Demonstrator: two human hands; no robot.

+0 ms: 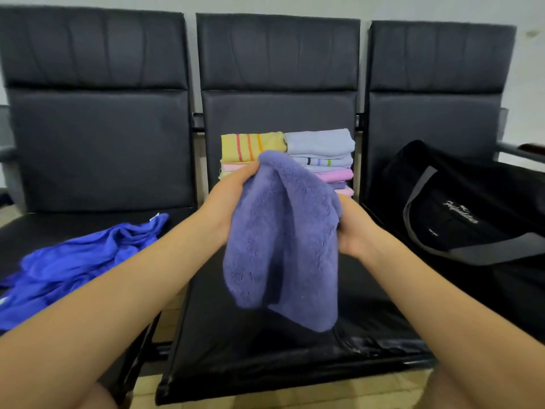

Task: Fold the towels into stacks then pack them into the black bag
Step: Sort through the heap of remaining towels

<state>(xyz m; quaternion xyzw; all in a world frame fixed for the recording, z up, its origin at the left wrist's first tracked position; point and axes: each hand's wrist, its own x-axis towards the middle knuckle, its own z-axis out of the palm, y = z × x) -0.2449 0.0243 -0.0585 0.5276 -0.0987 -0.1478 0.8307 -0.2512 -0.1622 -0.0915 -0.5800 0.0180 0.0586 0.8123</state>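
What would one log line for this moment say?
both hands hold purple towel | two folded stacks behind | black bag unpacked

The purple towel (pixel 283 240) is thick, fluffy cloth with a matt nap. The blue towel (pixel 79 261) looks thinner and smoother. The middle seat (pixel 265 358) is glossy black leatherette; the black bag (pixel 460 208) is matt fabric.
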